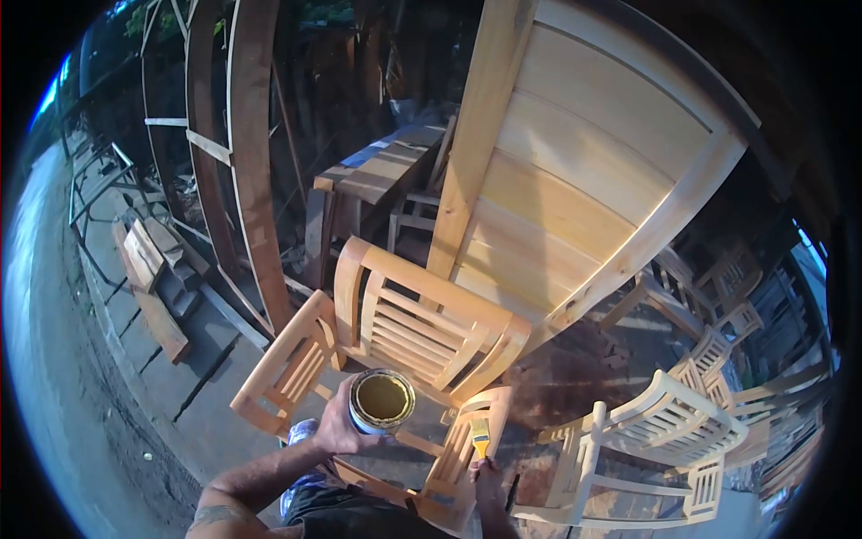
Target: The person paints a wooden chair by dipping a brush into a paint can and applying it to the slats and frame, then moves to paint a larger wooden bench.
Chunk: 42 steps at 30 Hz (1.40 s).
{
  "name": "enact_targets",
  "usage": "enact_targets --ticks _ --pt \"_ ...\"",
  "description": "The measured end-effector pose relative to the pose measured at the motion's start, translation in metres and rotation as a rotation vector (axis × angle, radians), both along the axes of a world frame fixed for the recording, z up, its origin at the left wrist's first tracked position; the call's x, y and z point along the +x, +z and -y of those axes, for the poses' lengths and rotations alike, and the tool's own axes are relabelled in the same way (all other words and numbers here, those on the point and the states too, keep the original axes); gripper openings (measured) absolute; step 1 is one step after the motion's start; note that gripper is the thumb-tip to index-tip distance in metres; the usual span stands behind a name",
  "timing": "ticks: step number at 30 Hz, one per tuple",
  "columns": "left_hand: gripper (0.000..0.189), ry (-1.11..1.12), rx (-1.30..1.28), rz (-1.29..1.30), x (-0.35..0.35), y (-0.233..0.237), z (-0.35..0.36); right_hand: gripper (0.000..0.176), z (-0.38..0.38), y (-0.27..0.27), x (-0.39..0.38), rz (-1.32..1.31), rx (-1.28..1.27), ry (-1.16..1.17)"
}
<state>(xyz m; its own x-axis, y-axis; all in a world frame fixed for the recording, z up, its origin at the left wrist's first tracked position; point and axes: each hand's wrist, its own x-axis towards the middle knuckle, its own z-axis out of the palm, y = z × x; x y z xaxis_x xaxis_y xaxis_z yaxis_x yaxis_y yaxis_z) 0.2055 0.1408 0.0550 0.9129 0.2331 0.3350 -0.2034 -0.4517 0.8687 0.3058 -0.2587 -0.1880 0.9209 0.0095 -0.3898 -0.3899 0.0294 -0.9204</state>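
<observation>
My left hand (339, 424) is wrapped round an open paint can (382, 399), its rim smeared and a yellowish-brown liquid inside. The can is held over the seat area of a wooden armchair frame (431, 278) with a slatted back and slatted sides. In my right hand (488, 478) is a paintbrush (480, 437) with a yellow handle, gripped with the bristles pointing away from me. Its bristles overlap the chair's right slatted side (462, 449) in this view.
A large wooden panel door (575, 171) stands upright behind the chair. To the right is a paler slatted chair frame (655, 422). Boards (148, 269) lie on the paving at left, beside a road. A wooden bench (386, 171) stands behind, near tall posts (256, 162).
</observation>
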Motion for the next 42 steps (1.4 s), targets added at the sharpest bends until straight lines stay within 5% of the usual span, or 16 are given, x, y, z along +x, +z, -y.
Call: enact_targets --ticks 10,27,32,42 --pt "0.119 0.109 -0.037 -0.013 -0.057 -0.022 -0.062 0.014 -0.067 -0.008 0.016 -0.082 -0.064 0.041" --pt "0.118 0.121 -0.069 -0.09 -0.22 -0.055 -0.174 0.014 -0.139 0.052 -0.129 -0.088 0.062 -0.197" --pt "0.118 0.015 -0.066 -0.102 -0.22 -0.054 -0.171 0.025 -0.113 0.044 -0.175 -0.059 0.061 -0.246" --pt "0.112 -0.232 -0.146 0.042 -0.203 -0.037 -0.1 0.013 -0.075 0.05 -0.242 0.018 0.036 -0.434"
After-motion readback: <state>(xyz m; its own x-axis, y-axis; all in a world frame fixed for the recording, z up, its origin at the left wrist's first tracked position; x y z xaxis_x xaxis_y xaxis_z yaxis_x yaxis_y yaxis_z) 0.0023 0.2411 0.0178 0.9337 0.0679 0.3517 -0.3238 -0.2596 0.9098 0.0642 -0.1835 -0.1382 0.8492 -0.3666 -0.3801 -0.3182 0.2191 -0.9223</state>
